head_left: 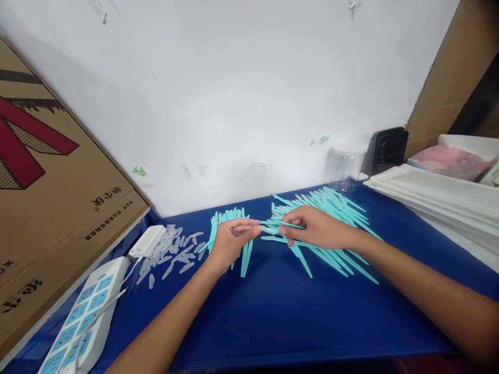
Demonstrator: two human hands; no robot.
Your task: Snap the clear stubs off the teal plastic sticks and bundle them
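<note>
My right hand (317, 228) is closed on a slim turquoise stick (292, 225), shaped like an eyebrow razor. Thumb and forefinger of my left hand (233, 240) pinch at its left end; whether a small clear piece is also between them I cannot tell. Below and behind my right hand spreads a large pile of similar turquoise sticks (339, 205). A smaller pile of turquoise sticks (230, 214) lies behind my left hand, partly hidden by it. Farther left are many small translucent pieces (171, 249), like caps, loosely heaped on the blue table (273, 311).
At the left edge lie a white power strip (91, 311) with cables and a white adapter (147, 240), beside a large cardboard box (70, 208). A clear jar (349, 166) and a black object (389, 149) stand back right, near stacked white sheets (436, 202). A white wall (241, 93) rises behind.
</note>
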